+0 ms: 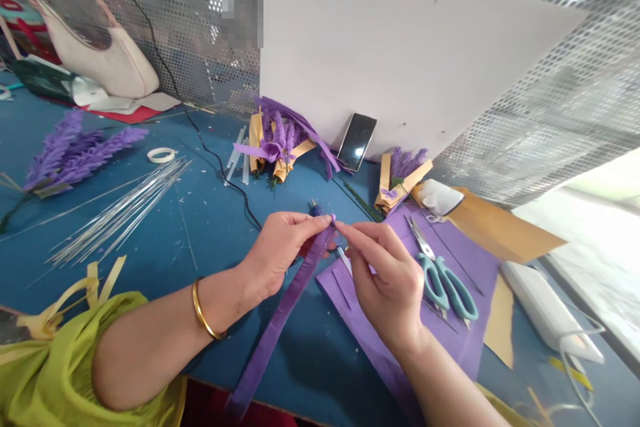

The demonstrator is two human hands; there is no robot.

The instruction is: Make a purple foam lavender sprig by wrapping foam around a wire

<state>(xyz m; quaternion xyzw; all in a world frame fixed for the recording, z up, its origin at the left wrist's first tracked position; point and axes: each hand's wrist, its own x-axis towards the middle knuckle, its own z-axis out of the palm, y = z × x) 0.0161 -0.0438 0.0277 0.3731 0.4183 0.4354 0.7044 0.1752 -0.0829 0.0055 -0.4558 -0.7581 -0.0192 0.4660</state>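
Observation:
A long purple strip [287,320] runs from my fingertips down past the table's front edge. Its top end is rolled into a small knob, pinched between the thumb and finger of my left hand [273,250]. My right hand [387,280] meets the same end from the other side, its thumb and index finger closed at the rolled tip. Just behind my hands shows the dark nozzle of what looks like a glue gun [315,207], mostly hidden. Right of my right hand, blue-handled scissors [443,280] lie on a purple sheet [475,333].
Thin metal wires [125,210], a tape roll [161,155] and lavender-like stems [75,153] lie left. Small wrapped bouquets [283,140] and a phone [357,141] sit at the white board [400,47]. A black cable [200,137] crosses the table. A white box [550,310] is right.

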